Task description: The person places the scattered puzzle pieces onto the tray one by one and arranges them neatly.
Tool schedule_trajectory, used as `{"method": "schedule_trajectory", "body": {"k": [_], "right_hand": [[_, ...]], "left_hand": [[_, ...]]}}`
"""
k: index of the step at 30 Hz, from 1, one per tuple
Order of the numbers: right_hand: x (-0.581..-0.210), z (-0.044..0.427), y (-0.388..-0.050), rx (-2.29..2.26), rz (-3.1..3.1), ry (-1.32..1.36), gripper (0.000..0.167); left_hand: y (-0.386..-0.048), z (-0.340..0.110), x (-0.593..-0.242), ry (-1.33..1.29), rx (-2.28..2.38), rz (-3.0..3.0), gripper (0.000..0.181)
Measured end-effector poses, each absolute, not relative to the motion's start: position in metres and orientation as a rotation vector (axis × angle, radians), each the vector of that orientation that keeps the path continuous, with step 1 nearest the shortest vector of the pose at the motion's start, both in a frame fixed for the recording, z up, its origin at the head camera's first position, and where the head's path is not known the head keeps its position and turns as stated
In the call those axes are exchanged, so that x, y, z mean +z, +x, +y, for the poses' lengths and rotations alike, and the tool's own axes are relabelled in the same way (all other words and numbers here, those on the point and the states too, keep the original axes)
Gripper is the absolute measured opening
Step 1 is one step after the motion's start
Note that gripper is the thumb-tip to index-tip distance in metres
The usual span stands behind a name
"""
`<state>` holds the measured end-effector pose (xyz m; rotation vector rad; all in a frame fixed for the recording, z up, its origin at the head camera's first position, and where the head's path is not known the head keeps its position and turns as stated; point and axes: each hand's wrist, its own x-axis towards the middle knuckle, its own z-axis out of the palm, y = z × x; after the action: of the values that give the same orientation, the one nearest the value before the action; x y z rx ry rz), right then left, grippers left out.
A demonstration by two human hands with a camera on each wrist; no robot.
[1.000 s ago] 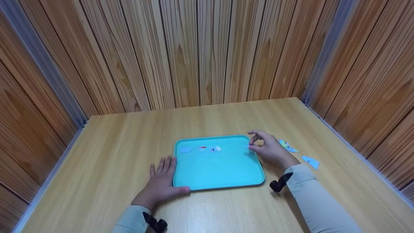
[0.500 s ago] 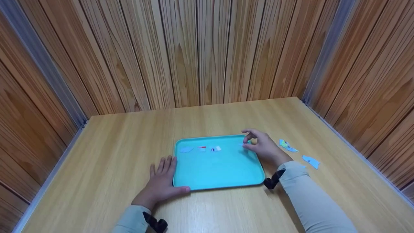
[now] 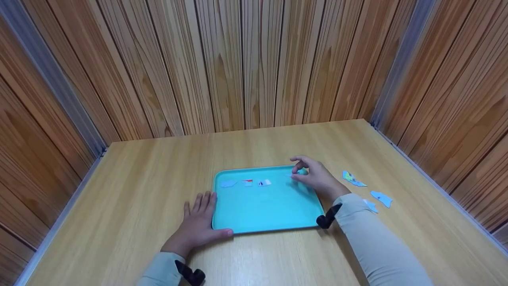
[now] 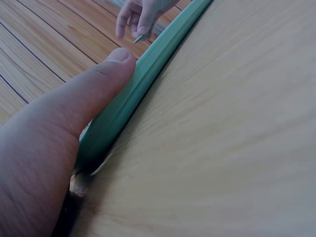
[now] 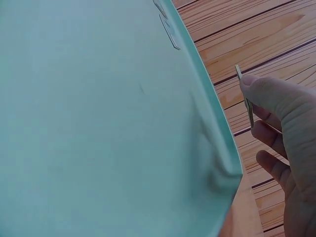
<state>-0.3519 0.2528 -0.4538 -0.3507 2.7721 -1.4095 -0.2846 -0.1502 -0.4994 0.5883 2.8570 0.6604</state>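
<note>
Flat piece (image 5: pixel 248 105): above the tray (image 3: pixel 270 216), toward one o'clock, pinched thumb-to-finger in the right hand (image 3: pixel 316 178), a light grip likely suiting its thinness. Left hand (image 3: pixel 198 225): spread at eight o'clock, touching the tray (presumably steadying it), gripping nothing. Small pieces (image 3: pixel 248 183): rowed, ten to twelve o'clock.

A: How is my head view set?
B: High, facing forward and down; I see the tray (image 3: pixel 270 210) lower centre.
A: Left wrist?
B: Close, low, tilted along the tray's edge; left hand (image 4: pixel 44 143) at left.
A: Right wrist?
B: Close over the tray; right hand (image 5: pixel 296 136) at right.
A: Shared?
B: Tray and right hand, in all three.
</note>
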Motion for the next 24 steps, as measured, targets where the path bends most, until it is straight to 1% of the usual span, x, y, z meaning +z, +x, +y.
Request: {"method": "schedule_trajectory", "body": {"k": [8, 24], "right_hand": [[-0.459, 0.247, -0.362, -1.393, 2.812, -0.476, 0.05], [-0.461, 0.232, -0.368, -1.419, 2.734, -0.37, 0.05]], "left_hand": [[-0.283, -0.15, -0.497, 0.62, 0.688, 2.865, 0.126], [-0.285, -0.15, -0.5, 0.603, 0.68, 2.861, 0.127]]}}
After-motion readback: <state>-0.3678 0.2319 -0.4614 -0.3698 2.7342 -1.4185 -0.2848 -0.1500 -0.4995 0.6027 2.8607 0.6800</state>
